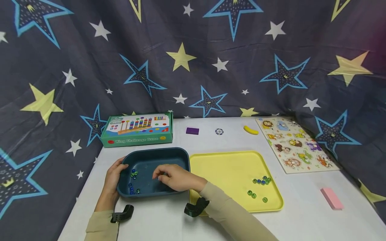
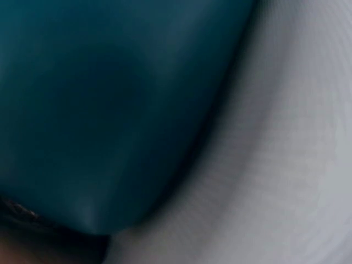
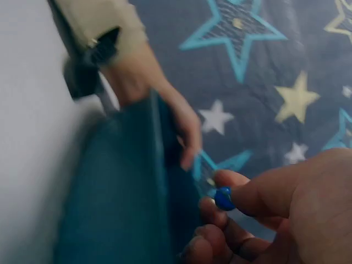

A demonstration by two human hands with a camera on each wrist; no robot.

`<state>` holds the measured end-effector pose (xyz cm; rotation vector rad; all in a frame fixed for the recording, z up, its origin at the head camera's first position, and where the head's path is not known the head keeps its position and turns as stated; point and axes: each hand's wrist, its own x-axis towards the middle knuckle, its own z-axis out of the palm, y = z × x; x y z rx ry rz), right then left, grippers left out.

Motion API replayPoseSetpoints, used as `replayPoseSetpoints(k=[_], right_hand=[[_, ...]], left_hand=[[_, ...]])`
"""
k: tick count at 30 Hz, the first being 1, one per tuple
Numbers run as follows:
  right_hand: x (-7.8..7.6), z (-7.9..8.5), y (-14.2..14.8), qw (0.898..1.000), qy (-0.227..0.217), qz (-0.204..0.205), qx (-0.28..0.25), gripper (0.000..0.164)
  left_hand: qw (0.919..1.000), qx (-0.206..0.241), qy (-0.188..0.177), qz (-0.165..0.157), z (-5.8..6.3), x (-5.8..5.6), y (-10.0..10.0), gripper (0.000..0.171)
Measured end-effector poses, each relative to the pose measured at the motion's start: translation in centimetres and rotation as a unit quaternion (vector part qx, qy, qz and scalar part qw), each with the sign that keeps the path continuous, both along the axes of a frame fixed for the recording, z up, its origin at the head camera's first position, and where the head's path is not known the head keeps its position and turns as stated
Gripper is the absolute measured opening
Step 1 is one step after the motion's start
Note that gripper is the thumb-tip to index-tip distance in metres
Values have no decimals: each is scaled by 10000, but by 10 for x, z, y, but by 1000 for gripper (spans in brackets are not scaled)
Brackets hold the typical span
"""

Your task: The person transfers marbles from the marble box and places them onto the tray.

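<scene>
A dark teal plastic bin (image 1: 173, 157) stands on the white table, with blue and green marbles (image 1: 134, 173) lying in its left part. My left hand (image 1: 113, 177) grips the bin's left end, thumb over the rim. Over the inside of the bin is my right hand (image 1: 178, 179); in the right wrist view its thumb and fingers pinch a blue marble (image 3: 224, 198). To the right, a yellow tray (image 1: 220, 172) holds several green and blue marbles (image 1: 263, 182) near its right side. The left wrist view shows mostly the bin's blurred outer wall (image 2: 110, 121).
Behind the bin stands a green game box (image 1: 137, 130). A purple block (image 1: 192, 131), a poker chip (image 1: 219, 131) and a yellow banana-shaped piece (image 1: 251, 130) lie along the back. An animal puzzle board (image 1: 294, 144) and a pink block (image 1: 332, 198) are at right.
</scene>
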<state>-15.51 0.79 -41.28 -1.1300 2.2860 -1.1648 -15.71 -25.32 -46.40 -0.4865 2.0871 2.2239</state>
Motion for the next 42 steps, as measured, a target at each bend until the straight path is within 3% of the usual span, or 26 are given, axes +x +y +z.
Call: replayPoseSetpoints(k=[4, 7, 11, 18, 21, 25, 29, 35, 42], right_hand=[[-3, 5, 27, 9993, -98, -313, -178, 21], [-8, 8, 45, 9947, -601, -728, -417, 18], [-14, 14, 65, 9801, -1223, -1307, -854, 14], [-22, 26, 95, 9696, -1024, -2046, -870, 13], [-31, 14, 107, 9649, -1126, -2267, -704, 14], [-47, -15, 119, 9607, -1190, -2486, -317, 17], [-54, -34, 123, 9638, -1110, -2424, -46, 16], [-56, -47, 123, 9632, -1039, -2475, 117, 10], [-57, -53, 118, 9581, -490, -2772, 522, 5]], left_hand=[[10000, 9, -19, 20, 1, 0, 1, 40], [10000, 31, -59, 58, 2, -1, 1, 40], [10000, 28, -36, 20, 2, 0, 1, 40], [10000, 43, -19, 30, 2, 0, 1, 40], [10000, 28, -34, 22, 2, 1, 2, 40], [10000, 20, -58, 20, 2, 1, 1, 41], [10000, 43, -52, 19, 3, 0, 2, 41], [10000, -8, -46, 35, 4, 0, 3, 40], [9999, 37, -135, 38, 4, 0, 2, 42]])
